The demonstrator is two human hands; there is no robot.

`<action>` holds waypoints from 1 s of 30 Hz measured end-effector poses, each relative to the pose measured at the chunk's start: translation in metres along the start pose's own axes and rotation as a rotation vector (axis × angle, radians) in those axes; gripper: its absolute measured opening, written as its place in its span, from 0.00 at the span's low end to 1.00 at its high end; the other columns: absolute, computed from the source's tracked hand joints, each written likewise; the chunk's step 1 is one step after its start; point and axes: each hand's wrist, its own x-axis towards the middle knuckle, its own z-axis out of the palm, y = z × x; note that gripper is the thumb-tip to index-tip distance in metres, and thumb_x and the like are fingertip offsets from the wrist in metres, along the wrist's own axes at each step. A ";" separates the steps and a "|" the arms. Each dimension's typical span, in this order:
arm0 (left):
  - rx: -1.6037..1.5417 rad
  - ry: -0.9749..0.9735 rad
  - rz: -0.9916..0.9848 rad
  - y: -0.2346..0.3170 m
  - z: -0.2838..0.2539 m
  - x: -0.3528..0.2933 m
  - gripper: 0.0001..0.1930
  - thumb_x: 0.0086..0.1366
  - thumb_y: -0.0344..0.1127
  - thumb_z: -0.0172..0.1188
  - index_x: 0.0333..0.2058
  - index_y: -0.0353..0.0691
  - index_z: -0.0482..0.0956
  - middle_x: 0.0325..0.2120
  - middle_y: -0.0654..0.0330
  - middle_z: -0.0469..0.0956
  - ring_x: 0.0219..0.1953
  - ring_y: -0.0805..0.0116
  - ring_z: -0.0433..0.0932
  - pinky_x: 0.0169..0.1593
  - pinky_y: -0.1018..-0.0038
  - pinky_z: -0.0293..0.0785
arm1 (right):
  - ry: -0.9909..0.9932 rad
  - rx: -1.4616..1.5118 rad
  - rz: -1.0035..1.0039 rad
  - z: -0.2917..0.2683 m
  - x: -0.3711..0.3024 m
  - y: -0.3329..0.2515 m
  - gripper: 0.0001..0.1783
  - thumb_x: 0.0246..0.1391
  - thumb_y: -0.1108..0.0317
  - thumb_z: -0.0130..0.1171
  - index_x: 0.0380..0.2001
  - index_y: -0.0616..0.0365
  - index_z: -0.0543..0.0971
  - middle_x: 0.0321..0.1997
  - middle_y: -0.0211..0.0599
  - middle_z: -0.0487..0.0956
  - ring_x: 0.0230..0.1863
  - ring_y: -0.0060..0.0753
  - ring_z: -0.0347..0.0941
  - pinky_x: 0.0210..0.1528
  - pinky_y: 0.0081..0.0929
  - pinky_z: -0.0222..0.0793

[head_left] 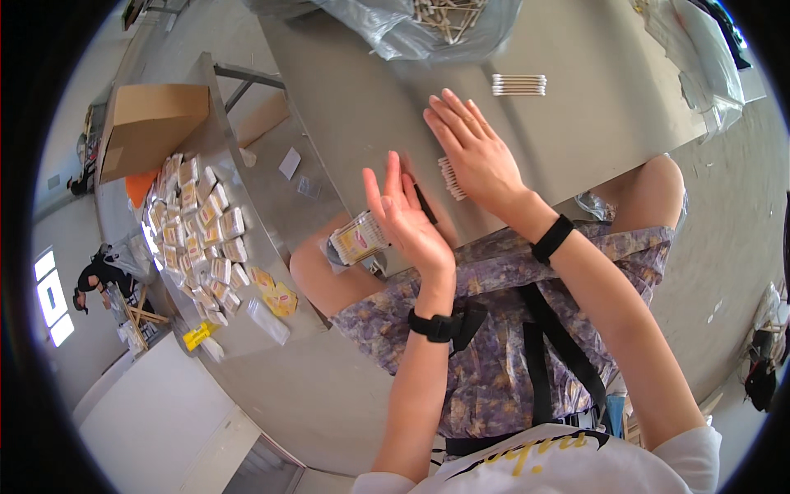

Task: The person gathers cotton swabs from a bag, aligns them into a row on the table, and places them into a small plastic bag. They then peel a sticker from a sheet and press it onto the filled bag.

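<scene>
My right hand (480,167) lies palm down low over the grey table, its fingers stretched out. A small row of cotton swabs (449,179) pokes out from beside and partly under its edge; the rest of that row is hidden. My left hand (409,226) is raised at the table's near edge with the palm turned toward the right hand and the fingers extended. A clear packet of cotton swabs (358,239) with a printed label rests by my left thigh, next to the left hand. Behind the left fingers shows a thin black object (425,203). Another neat row of swabs (518,85) lies farther off.
At the table's far side sits a plastic bag (395,37) with loose swabs (451,18). Clear plastic (708,70) lies at the right. On a lower table to the left are many swab packets (193,239) and a cardboard box (152,123). Another person (105,276) is far left.
</scene>
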 end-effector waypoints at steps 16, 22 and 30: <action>-0.201 -0.091 -0.055 0.000 0.002 0.009 0.36 0.76 0.56 0.34 0.70 0.33 0.45 0.67 0.44 0.59 0.71 0.51 0.54 0.73 0.60 0.50 | -0.065 0.135 -0.023 0.009 0.000 -0.036 0.25 0.61 0.67 0.48 0.60 0.65 0.70 0.70 0.43 0.65 0.76 0.42 0.51 0.77 0.40 0.46; -0.184 -0.069 -0.161 -0.014 0.002 0.005 0.37 0.76 0.58 0.34 0.70 0.32 0.46 0.69 0.42 0.54 0.72 0.52 0.53 0.73 0.59 0.49 | 0.027 0.179 0.098 0.010 0.007 -0.041 0.25 0.60 0.65 0.51 0.59 0.63 0.71 0.69 0.43 0.66 0.75 0.42 0.52 0.76 0.42 0.46; -0.061 0.031 0.013 0.003 -0.008 0.007 0.37 0.75 0.56 0.36 0.69 0.30 0.49 0.68 0.40 0.57 0.71 0.52 0.55 0.74 0.60 0.46 | -0.013 -0.094 0.024 0.014 0.008 -0.036 0.26 0.59 0.67 0.49 0.60 0.65 0.70 0.70 0.43 0.65 0.75 0.41 0.52 0.76 0.42 0.46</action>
